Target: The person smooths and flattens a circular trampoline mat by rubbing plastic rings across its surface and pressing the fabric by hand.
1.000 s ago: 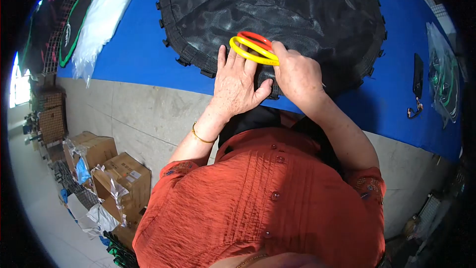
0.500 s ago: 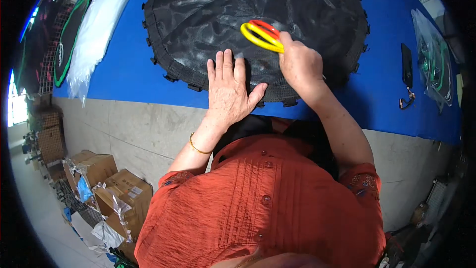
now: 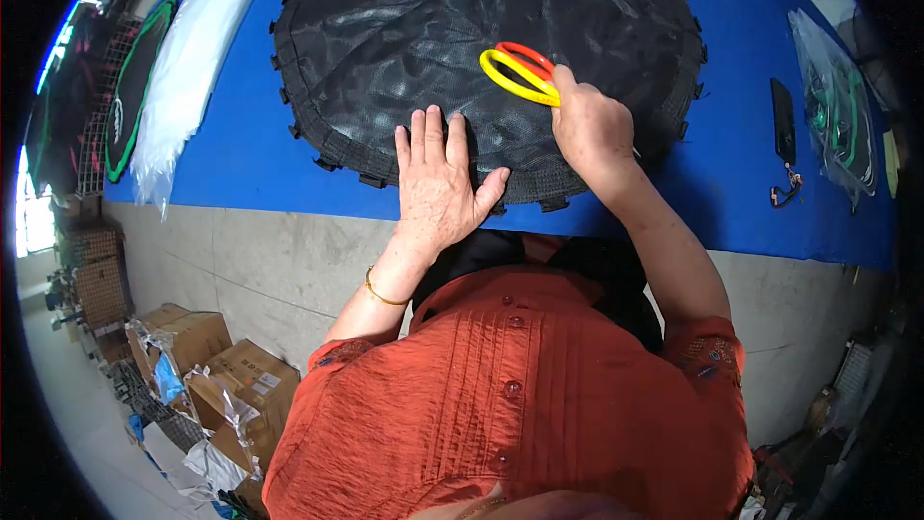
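A large round black mesh mat (image 3: pixel 404 58) with small tabs around its edge lies on a blue-covered table. Flat on the mat's near edge rests my left hand (image 3: pixel 433 181), fingers stretched out and thumb apart, holding nothing. To its right, my right hand (image 3: pixel 597 130) is closed around scissors, whose red and yellow handle loops (image 3: pixel 520 74) stick out to the upper left over the mat. The blades are mostly hidden by the hand; a small tip shows near the wrist.
On the blue table (image 3: pixel 245 169), clear plastic sheeting (image 3: pixel 188 67) lies left, with a green-edged black piece (image 3: pixel 135 91) beyond. At right are a black phone (image 3: pixel 783 120) with a strap and a plastic bag of green-edged items (image 3: pixel 839 116). Cardboard boxes (image 3: pixel 252 380) stand on the floor (image 3: pixel 289 255), lower left.
The scissors and my right hand have moved right, away from my left hand, which now lies flat and apart from the loops. The mat and table appear shifted left in view.
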Available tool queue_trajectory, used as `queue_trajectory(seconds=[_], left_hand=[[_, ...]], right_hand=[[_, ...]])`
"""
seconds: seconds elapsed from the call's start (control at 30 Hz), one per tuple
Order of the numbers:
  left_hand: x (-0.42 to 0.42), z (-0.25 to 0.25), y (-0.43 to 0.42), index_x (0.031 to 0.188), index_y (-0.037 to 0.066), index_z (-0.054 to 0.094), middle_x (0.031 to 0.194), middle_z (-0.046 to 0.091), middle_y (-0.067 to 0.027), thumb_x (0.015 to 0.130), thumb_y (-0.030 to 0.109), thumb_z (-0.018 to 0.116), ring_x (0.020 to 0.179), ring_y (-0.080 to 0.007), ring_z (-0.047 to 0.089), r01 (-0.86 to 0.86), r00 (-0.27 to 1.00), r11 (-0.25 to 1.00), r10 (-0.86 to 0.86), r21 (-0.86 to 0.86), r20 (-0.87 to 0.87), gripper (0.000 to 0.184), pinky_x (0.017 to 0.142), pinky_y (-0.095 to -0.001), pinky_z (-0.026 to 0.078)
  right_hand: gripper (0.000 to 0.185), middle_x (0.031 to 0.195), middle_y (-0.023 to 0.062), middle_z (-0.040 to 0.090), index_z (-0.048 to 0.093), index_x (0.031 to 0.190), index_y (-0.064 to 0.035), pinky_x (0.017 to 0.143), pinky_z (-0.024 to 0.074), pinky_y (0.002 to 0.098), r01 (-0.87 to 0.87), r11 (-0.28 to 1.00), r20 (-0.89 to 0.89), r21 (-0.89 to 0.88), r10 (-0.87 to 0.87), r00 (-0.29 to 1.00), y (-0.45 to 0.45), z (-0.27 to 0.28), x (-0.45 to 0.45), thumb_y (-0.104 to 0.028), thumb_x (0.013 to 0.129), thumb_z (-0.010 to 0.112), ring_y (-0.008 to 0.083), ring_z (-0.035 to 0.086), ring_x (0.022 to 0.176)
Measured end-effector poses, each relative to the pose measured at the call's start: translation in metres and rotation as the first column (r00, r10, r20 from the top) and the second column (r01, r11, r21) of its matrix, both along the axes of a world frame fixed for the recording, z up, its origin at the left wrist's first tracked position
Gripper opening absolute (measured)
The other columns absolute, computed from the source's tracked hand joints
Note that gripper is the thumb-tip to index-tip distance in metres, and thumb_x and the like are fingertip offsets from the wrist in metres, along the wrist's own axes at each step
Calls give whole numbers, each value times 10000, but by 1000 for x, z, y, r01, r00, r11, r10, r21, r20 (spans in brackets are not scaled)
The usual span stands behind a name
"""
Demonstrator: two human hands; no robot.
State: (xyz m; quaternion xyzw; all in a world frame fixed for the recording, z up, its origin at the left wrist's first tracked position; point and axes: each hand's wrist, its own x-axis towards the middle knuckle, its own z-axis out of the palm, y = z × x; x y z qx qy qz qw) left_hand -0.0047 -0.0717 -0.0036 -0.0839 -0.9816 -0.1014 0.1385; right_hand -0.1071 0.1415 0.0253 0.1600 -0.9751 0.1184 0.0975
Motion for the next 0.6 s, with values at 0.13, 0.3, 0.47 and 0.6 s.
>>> queue_trajectory(seconds=[0.13, 0.3, 0.47, 0.6], left_hand=[[1, -3, 0, 1554, -69, 486, 1593, 460, -361, 973, 594, 691, 1528, -535, 398, 2, 1000, 1000, -2, 5, -13, 905, 1272, -670, 273], [0, -1, 0, 1551, -70, 491, 1593, 465, -357, 969, 592, 696, 1526, -532, 403, -4, 1000, 1000, 4, 2, -5, 905, 1272, -669, 273], [0, -1, 0, 1553, -69, 490, 1597, 462, -357, 970, 587, 696, 1531, -528, 397, -6, 1000, 1000, 6, 3, 7, 902, 1277, -664, 269], [-1, 0, 0, 1556, -66, 488, 1604, 456, -354, 971, 585, 693, 1535, -524, 392, -6, 1000, 1000, 6, 1, 5, 899, 1284, -657, 263]], right_hand=[[190, 858, 157, 758, 648, 1146, -85, 690, 636, 499, 11, 1000, -22, 8, -11, 1000, 6, -4, -8, -179, 987, 690, 380, 782, 768], [266, 861, 161, 757, 666, 1231, -79, 682, 636, 496, -23, 999, 0, 22, 23, 1000, 4, -2, 1, -182, 987, 688, 375, 782, 762], [258, 862, 155, 763, 673, 1239, -82, 679, 637, 492, 7, 1000, -18, 22, -6, 1000, 7, -4, -7, -180, 1001, 666, 369, 787, 762], [324, 867, 154, 764, 674, 1307, -74, 678, 639, 483, -8, 999, -44, 32, 9, 999, 5, -3, -3, -176, 1000, 664, 358, 791, 769]])
